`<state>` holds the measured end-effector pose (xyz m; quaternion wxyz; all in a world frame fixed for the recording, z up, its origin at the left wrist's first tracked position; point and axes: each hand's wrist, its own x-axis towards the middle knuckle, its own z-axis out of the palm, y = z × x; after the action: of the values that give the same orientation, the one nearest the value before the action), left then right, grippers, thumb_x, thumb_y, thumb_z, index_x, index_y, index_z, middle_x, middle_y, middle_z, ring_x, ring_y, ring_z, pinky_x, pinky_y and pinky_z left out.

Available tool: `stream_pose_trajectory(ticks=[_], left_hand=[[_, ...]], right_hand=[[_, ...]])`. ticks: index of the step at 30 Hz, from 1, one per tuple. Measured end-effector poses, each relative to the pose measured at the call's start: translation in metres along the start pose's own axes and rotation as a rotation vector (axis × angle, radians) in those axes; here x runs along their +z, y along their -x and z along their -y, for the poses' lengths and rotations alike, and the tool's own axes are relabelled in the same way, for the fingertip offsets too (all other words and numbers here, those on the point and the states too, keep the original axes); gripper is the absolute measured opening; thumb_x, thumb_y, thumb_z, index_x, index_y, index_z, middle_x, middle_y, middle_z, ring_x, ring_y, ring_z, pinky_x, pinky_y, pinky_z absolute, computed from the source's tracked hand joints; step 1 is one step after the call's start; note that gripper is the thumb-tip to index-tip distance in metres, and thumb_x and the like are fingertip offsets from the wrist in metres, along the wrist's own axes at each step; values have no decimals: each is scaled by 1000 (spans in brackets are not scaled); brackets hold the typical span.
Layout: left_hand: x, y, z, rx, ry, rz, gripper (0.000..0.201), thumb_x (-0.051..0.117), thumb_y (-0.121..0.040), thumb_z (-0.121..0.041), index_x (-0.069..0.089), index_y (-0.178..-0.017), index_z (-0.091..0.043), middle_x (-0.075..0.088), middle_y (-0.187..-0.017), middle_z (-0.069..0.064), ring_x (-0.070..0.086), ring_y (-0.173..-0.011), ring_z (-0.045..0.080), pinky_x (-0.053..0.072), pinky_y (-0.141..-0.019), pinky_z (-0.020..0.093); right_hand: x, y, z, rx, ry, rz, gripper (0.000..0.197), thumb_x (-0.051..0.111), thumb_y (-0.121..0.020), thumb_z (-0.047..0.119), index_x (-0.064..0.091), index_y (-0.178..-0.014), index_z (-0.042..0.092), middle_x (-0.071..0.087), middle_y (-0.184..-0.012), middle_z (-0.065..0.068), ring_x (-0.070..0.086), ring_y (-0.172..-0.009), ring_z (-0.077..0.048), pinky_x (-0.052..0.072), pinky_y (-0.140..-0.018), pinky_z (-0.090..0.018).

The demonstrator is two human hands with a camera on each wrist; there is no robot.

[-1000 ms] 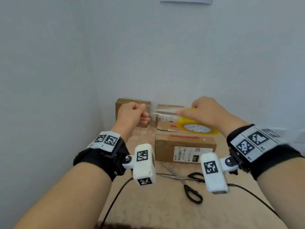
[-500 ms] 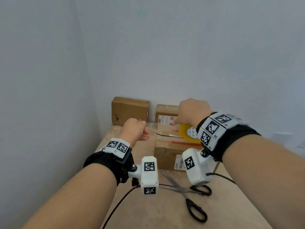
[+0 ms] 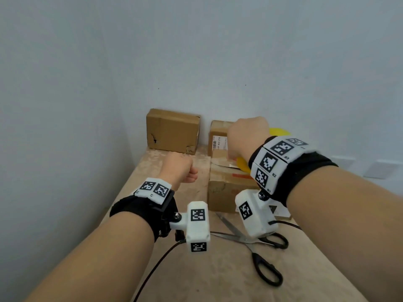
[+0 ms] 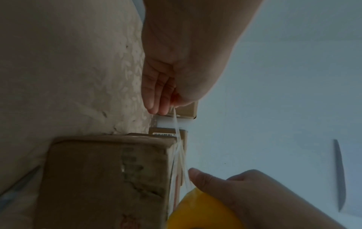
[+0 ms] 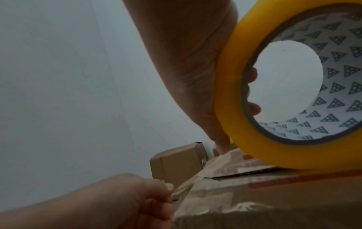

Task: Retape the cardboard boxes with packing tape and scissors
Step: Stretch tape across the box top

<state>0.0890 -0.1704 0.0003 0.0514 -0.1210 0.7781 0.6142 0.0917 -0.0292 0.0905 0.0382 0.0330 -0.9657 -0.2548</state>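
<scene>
Pale walls meet in a corner behind a beige counter [image 3: 152,166] holding three cardboard boxes.
Right hand [image 3: 246,136] grips the yellow tape roll [image 5: 235,99] on the nearest box [image 3: 226,192], fingers curled through its core; left hand [image 3: 178,168], beside that box, pinches the clear tape end [image 4: 177,128] stretched between both hands. Scissors [image 3: 259,256] lie spread apart on the counter beneath the wrists.

A corner is formed by 2 plain pale walls [image 3: 218,51], evenly and softly lit. The desk [image 3: 218,284] is set into that corner and covered with a beige leaf-patterned cloth. White wall plates [image 3: 379,168] are seen low at the right.
</scene>
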Motion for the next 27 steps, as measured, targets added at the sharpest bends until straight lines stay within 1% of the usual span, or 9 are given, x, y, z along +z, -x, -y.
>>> stream_pose_trajectory(ticks=[5, 9, 12, 16, 17, 19, 21, 24, 27], left_hand=[[14, -1, 19, 12, -116, 17, 23, 40, -96, -6, 58, -97, 9, 61, -64, 12, 58, -49, 20, 49, -42, 24], [31, -2, 28, 44, -221, 65, 34, 42, -98, -12, 55, -68, -2, 58, -61, 9, 54, -48, 20, 46, -46, 25], [39, -4, 31, 83, -297, 95, 46, 49, -98, -22, 47, -54, -7, 50, -54, 7, 49, -51, 22, 49, -61, 34], [32, -2, 28, 103, -483, 130, 44, 58, -92, -29, 40, -56, -11, 39, -50, 2, 37, -43, 15, 31, -46, 25], [29, 0, 26, 123, -501, 96, 41, 59, -92, -25, 41, -58, -10, 40, -52, 2, 41, -45, 17, 35, -48, 25], [25, 1, 16, 213, -410, 22, 28, 53, -94, -17, 48, -67, -8, 51, -64, 9, 58, -62, 26, 52, -69, 33], [24, 10, 0, 266, -212, 49, 26, 46, -98, -21, 55, -77, -8, 60, -78, 15, 63, -77, 27, 55, -84, 40], [32, 22, -15, 223, -161, 243, 31, 46, -98, -36, 56, -87, -10, 55, -81, 14, 56, -74, 23, 55, -79, 39], [40, 26, -11, 134, -256, 319, 28, 42, -100, -29, 55, -84, -10, 56, -76, 8, 56, -68, 20, 53, -69, 32]], right_hand=[[2, 2, -1, -38, -57, -50, 25, 52, -91, 30, 47, -71, 17, 45, -69, 3, 39, -55, -15, 44, -70, -31], [-1, 9, -31, -9, -318, -109, 32, 52, -86, 46, 47, -71, 17, 50, -71, 3, 47, -64, -16, 34, -59, -27], [13, 21, -52, 70, -625, -143, 36, 62, -80, 53, 58, -79, 17, 56, -75, 3, 54, -73, -17, 39, -63, -29], [25, 28, -56, 129, -697, -241, 39, 63, -80, 56, 62, -79, 17, 59, -75, 4, 58, -77, -18, 44, -65, -30], [23, 27, -54, 121, -683, -228, 38, 62, -81, 55, 62, -78, 16, 58, -75, 4, 58, -78, -19, 44, -64, -30], [18, 22, -49, 96, -673, -210, 35, 62, -81, 49, 64, -79, 14, 59, -74, 3, 60, -78, -22, 40, -59, -27], [13, 19, -44, 91, -684, -228, 32, 57, -80, 41, 67, -82, 11, 63, -77, -1, 61, -77, -24, 35, -54, -24], [9, 20, -43, 77, -679, -255, 28, 53, -81, 36, 67, -85, 12, 63, -80, -2, 59, -78, -25, 34, -57, -27], [11, 21, -48, 48, -683, -287, 15, 55, -82, 33, 62, -85, 20, 60, -85, 2, 58, -85, -23, 36, -66, -30]])
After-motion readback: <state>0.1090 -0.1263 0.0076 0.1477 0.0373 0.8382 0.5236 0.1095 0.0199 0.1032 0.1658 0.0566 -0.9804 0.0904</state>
